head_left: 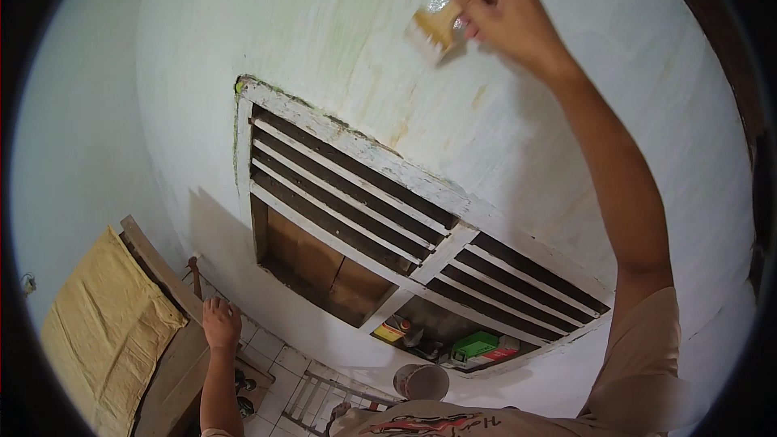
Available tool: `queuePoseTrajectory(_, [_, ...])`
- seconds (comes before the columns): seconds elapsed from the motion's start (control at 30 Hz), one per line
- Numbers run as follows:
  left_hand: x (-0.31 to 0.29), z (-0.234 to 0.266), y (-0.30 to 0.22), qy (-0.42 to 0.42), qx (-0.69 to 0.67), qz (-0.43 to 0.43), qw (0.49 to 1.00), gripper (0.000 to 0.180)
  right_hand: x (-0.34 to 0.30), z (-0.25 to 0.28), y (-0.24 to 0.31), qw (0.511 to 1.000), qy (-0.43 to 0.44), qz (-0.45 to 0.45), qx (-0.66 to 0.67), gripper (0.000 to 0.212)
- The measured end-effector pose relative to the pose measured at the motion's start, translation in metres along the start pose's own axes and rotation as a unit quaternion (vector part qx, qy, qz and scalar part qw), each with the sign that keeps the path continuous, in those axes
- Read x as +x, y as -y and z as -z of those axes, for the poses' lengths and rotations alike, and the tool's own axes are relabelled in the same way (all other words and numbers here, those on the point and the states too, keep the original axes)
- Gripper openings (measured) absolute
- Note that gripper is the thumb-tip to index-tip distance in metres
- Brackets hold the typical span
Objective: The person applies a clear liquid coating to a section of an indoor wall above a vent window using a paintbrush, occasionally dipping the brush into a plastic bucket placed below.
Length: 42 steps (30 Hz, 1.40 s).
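Observation:
My right hand [503, 16] is raised high against the wall, its fingers closed round the red-tipped handle of a paintbrush [435, 26]. The wide bristles look pale with paint and point down and left, at or very near the wall. A wet, shiny patch shows beside the brush. The pale green-white wall [340, 40] has streaks and brownish stains. Low on the left, my left hand [221, 324] rests on the edge of a wooden cabinet or board [166, 271]; its fingers are bent over that edge, partly hidden.
Below the brush is a white slatted window frame [457, 239] with chipped edges. On its sill stand a green box [475, 345] and a yellow container [391, 328]. A bucket [422, 382] and a ladder [312, 396] are below. Yellowish padded sheeting [113, 332] covers the furniture at left.

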State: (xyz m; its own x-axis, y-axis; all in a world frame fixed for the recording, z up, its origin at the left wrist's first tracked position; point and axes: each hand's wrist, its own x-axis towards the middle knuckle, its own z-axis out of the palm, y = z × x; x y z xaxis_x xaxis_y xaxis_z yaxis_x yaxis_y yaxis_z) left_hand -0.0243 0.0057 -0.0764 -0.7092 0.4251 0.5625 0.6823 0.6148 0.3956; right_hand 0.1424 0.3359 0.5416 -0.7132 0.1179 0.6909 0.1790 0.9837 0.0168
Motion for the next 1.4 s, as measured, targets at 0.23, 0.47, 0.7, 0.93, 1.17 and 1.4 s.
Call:
queuePoseTrajectory(0.23, [-0.002,0.0,0.005,0.018,0.0,0.008,1.0,0.015,-0.059,-0.085,-0.005,0.991,0.132,-0.015,-0.002,0.033])
queuePoseTrajectory(0.47, [-0.004,-0.002,0.006,-0.002,-0.015,0.007,1.0,0.014,-0.012,-0.019,0.002,0.99,-0.039,0.056,-0.121,0.04])
queuePoseTrajectory(0.7, [-0.004,-0.004,0.007,-0.009,0.005,-0.004,1.0,0.012,-0.049,-0.073,0.011,0.995,0.087,0.015,0.048,0.039])
queuePoseTrajectory(0.93, [0.002,0.005,-0.002,0.033,-0.007,0.009,0.999,0.012,-0.051,-0.077,-0.012,0.995,0.082,0.027,-0.054,0.035])
queuePoseTrajectory(1.17, [-0.003,-0.002,0.007,-0.026,0.003,-0.006,1.0,0.014,-0.043,-0.063,-0.001,0.997,0.062,0.035,0.025,0.035])
queuePoseTrajectory(1.4, [0.0,-0.003,0.002,-0.006,0.001,0.0,1.0,0.014,-0.068,-0.072,-0.026,0.995,0.093,-0.022,-0.025,0.034])
